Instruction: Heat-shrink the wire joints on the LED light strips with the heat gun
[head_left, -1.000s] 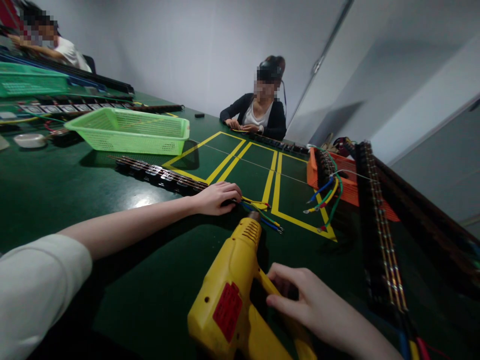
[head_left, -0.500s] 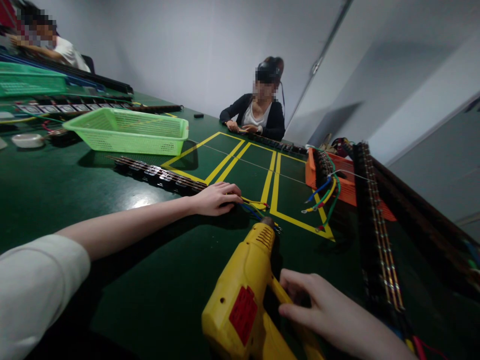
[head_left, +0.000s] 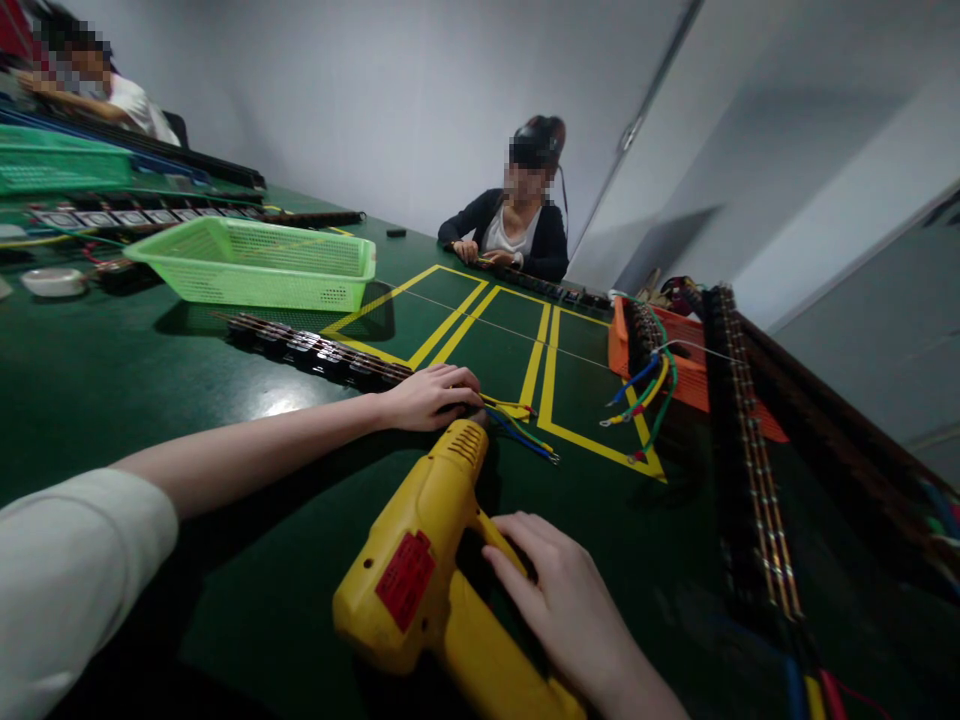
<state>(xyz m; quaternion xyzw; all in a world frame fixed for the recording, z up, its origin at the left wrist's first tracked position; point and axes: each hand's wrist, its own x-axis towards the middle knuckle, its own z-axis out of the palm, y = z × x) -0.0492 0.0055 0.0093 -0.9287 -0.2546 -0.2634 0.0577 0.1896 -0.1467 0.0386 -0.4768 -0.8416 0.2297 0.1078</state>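
Note:
My left hand [head_left: 435,397] reaches across the green table, its fingers closed round the end of a dark strip [head_left: 315,350] with shiny plates and copper-coloured rods. From under these fingers come yellow, green and blue wires [head_left: 521,430] with metal lugs at their tips. In the lower middle, my right hand [head_left: 551,590] grips a yellow heat gun [head_left: 409,550] by its handle guard. A red label sits on its housing. The nozzle points away from me, close beside my left fingers, and part of it is hidden.
A light-green basket [head_left: 262,265] stands at left behind the strip. Yellow tape [head_left: 495,290] marks the tabletop. At right are an orange basket [head_left: 690,370], lugged wires [head_left: 652,400] and a long strip [head_left: 757,460]. A co-worker [head_left: 521,225] sits opposite; another person [head_left: 135,105] is far left.
The heat gun and my right hand have moved left, bringing the nozzle off the wire ends and close to my left fingers. My left hand stays nearly still.

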